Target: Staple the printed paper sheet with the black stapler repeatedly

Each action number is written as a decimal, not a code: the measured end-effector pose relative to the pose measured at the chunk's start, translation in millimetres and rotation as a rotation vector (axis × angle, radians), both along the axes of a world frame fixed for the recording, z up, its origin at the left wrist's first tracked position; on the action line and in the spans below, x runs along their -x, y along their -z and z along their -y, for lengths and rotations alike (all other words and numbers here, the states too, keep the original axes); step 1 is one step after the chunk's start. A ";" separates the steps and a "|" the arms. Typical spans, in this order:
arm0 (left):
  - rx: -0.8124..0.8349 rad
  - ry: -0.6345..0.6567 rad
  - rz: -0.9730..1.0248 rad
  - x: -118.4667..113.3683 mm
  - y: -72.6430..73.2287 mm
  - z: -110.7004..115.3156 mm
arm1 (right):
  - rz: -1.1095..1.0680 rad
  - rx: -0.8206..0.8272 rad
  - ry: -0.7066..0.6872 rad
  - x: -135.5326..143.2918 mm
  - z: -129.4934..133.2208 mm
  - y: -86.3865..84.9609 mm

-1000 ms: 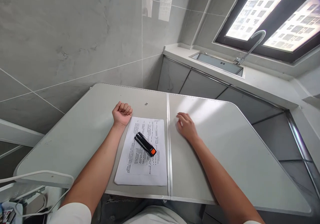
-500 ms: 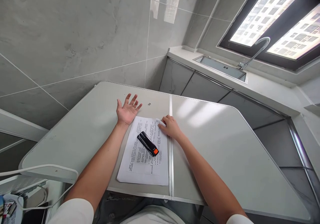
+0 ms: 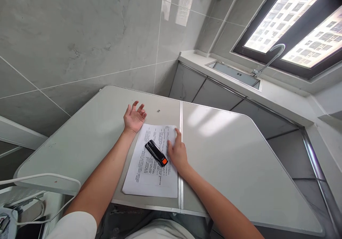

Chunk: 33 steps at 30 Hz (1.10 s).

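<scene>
Printed sheets of paper lie on the table, just left of its metal seam. Across them rests a black stapler with an orange end pointing down to the right. My left hand is palm up beyond the paper's top left corner, fingers loosely curled and apart, holding nothing. At the paper's right edge is my right hand, its index finger stretched toward the top right corner and the thumb apart over the sheet. Small staples lie on the table beyond the paper.
The pale folding table has a metal seam down its middle. Behind it runs a counter with a sink and a tap below a window. A white cable loops over the table's left front corner.
My right hand has moved nearer along the paper's right edge, and its index finger has straightened. My left fingers have curled in a little. The stapler stays in place on the paper.
</scene>
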<state>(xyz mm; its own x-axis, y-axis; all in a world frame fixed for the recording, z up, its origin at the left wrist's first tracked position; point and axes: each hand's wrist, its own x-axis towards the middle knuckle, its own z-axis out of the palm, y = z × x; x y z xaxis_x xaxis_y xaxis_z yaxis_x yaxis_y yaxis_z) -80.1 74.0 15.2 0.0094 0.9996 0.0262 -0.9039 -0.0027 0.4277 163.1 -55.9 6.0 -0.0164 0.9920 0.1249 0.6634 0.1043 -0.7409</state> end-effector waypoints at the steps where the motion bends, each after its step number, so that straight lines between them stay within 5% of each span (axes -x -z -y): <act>1: 0.003 0.006 -0.005 1.0 0.4 -0.2 | 0.041 -0.004 -0.011 1.6 1.4 -0.5; 7: 0.017 0.024 -0.018 3.3 -0.3 0.2 | 0.129 -0.041 -0.089 -9.1 -7.2 -3.5; 20: -0.043 0.033 -0.046 3.7 1.3 0.4 | 0.045 0.066 0.021 -90.2 -27.7 -1.7; 29: -0.151 0.193 -0.346 -16.9 -4.4 17.2 | 0.022 0.028 0.048 -120.0 -34.5 14.7; 33: -0.158 0.191 -0.538 -44.4 -11.0 40.9 | 0.053 -0.162 0.127 -129.8 -36.3 9.4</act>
